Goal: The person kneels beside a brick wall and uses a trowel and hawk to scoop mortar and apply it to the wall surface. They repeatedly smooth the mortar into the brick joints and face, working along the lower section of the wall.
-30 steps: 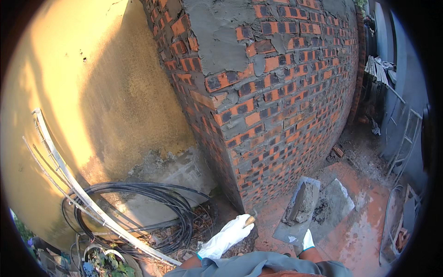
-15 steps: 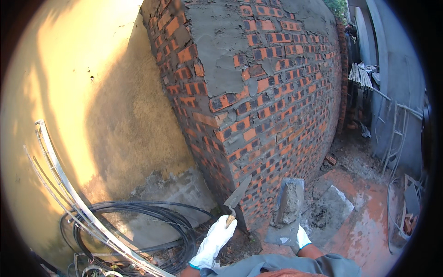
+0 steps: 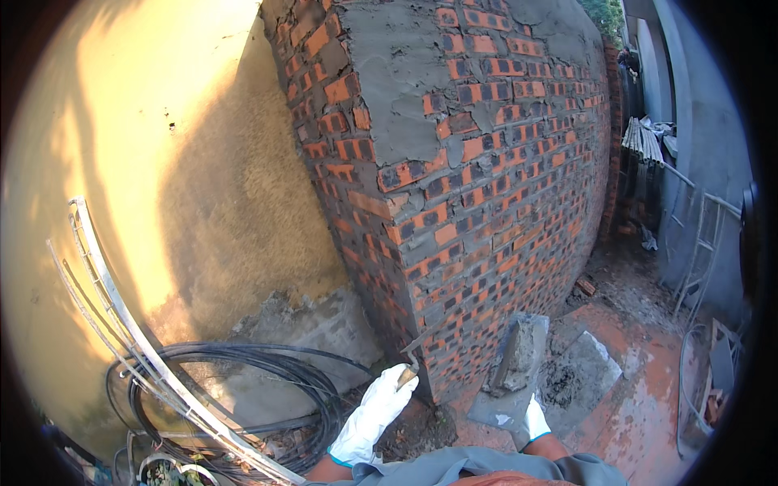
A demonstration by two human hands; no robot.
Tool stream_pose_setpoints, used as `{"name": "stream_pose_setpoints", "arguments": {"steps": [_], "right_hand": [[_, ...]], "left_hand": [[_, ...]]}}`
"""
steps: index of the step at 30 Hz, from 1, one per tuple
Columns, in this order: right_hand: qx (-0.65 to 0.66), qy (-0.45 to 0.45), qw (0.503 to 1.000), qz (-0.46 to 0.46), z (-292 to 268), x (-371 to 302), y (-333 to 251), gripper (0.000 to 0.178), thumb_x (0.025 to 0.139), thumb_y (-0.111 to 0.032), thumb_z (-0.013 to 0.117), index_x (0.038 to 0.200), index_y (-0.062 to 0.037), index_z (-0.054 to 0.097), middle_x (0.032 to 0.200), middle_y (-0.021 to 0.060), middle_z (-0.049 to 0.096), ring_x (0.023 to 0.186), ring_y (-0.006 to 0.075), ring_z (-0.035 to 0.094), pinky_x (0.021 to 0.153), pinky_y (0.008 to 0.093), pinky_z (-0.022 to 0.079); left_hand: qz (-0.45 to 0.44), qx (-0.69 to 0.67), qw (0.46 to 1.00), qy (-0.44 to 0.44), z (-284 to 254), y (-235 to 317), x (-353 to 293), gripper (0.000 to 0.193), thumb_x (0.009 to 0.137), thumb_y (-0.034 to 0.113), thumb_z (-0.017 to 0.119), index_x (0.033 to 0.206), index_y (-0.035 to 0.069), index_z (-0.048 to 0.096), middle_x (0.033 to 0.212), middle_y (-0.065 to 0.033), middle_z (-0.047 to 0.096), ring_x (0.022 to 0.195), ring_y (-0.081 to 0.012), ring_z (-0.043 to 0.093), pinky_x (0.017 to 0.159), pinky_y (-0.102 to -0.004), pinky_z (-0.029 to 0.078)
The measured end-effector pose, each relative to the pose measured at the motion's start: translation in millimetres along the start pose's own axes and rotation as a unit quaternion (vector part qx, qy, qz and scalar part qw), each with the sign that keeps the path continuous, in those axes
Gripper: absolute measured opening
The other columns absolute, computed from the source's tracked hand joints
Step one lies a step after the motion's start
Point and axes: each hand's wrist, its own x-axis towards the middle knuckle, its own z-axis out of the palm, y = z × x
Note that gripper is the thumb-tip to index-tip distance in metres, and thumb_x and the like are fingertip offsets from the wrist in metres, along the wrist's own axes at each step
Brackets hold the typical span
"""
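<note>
My left hand point(image 3: 374, 411), in a white glove with a teal cuff, is closed around the wooden handle of a trowel point(image 3: 412, 353). The narrow blade points up and right, seen nearly edge-on before the lower corner of the brick wall point(image 3: 494, 235); whether it touches the bricks I cannot tell. My right hand point(image 3: 535, 420), gloved alike, grips a flat grey mortar board point(image 3: 493, 411) at its near edge. A long lump of wet mortar point(image 3: 519, 356) lies on that board. The fingers under the board are hidden. Smooth grey plaster point(image 3: 399, 89) covers the wall's upper part.
Coiled black hose point(image 3: 316, 381) and a pale curved metal frame point(image 3: 121, 304) lie left, by a yellow wall point(image 3: 227, 219). More mortar on a grey sheet point(image 3: 596, 381) rests on the reddish ground point(image 3: 640, 405). A metal ladder-like frame point(image 3: 703, 247) leans at the right.
The trowel has turned from showing its blade face to nearly edge-on against the bricks. My right hand and the mortar board have shifted only slightly. The whole view has moved a little.
</note>
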Motion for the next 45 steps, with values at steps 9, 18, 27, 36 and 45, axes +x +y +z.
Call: {"name": "stream_pose_setpoints", "arguments": {"steps": [9, 18, 27, 36, 45], "right_hand": [[0.054, 0.051, 0.997, -0.014, 43.5, 0.7, 33.1, 0.043, 0.116, -0.040, 0.047, 0.144, -0.0087, 0.060, 0.136, 0.0079, 0.068, 0.122, 0.0241, 0.066, 0.105, 0.0407, 0.054], [0.091, 0.092, 0.991, -0.035, 113.1, -9.1, 55.9, 0.044, 0.116, -0.041, 0.047, 0.144, -0.0092, 0.060, 0.137, 0.0072, 0.068, 0.122, 0.0237, 0.065, 0.105, 0.0409, 0.054], [0.116, 0.113, 0.986, -0.036, 150.4, 4.3, 36.0, 0.048, 0.116, -0.037, 0.053, 0.155, -0.0093, 0.052, 0.145, 0.0066, 0.063, 0.126, 0.0218, 0.064, 0.106, 0.0398, 0.055], [0.098, 0.035, 0.994, -0.020, 154.3, -5.6, 3.0, 0.057, 0.115, -0.048, 0.052, 0.156, -0.0091, 0.052, 0.150, 0.0072, 0.062, 0.132, 0.0220, 0.062, 0.110, 0.0429, 0.054], [0.146, 0.018, 0.989, 0.011, 143.9, -1.3, 0.9, 0.031, 0.114, -0.021, 0.055, 0.140, -0.0085, 0.063, 0.131, 0.0055, 0.068, 0.113, 0.0194, 0.068, 0.093, 0.0363, 0.058]], "left_hand": [[0.022, 0.038, 0.996, -0.081, -65.0, -14.6, 32.0, 0.045, 0.101, 0.034, 0.070, 0.137, 0.006, 0.066, 0.124, -0.0244, 0.072, 0.116, -0.0454, 0.068, 0.097, -0.0508, 0.054], [0.056, 0.050, 0.992, -0.100, -112.6, -73.0, 58.1, 0.044, 0.097, 0.030, 0.077, 0.133, 0.006, 0.068, 0.117, -0.0225, 0.072, 0.109, -0.0433, 0.070, 0.093, -0.0485, 0.055], [0.173, 0.034, 0.982, -0.063, -111.9, -78.6, 55.5, 0.044, 0.092, 0.015, 0.082, 0.133, 0.006, 0.070, 0.107, -0.0165, 0.072, 0.099, -0.0361, 0.072, 0.087, -0.0442, 0.057], [0.325, 0.124, 0.919, -0.184, -67.4, -42.0, 64.8, 0.050, 0.084, 0.012, 0.084, 0.131, 0.007, 0.069, 0.099, -0.0130, 0.073, 0.087, -0.0380, 0.071, 0.076, -0.0496, 0.056], [0.405, 0.242, 0.882, 0.007, -25.9, -18.3, 126.9, 0.060, 0.076, 0.014, 0.087, 0.133, 0.009, 0.070, 0.100, -0.0045, 0.071, 0.084, -0.0269, 0.071, 0.072, -0.0433, 0.056]]}}
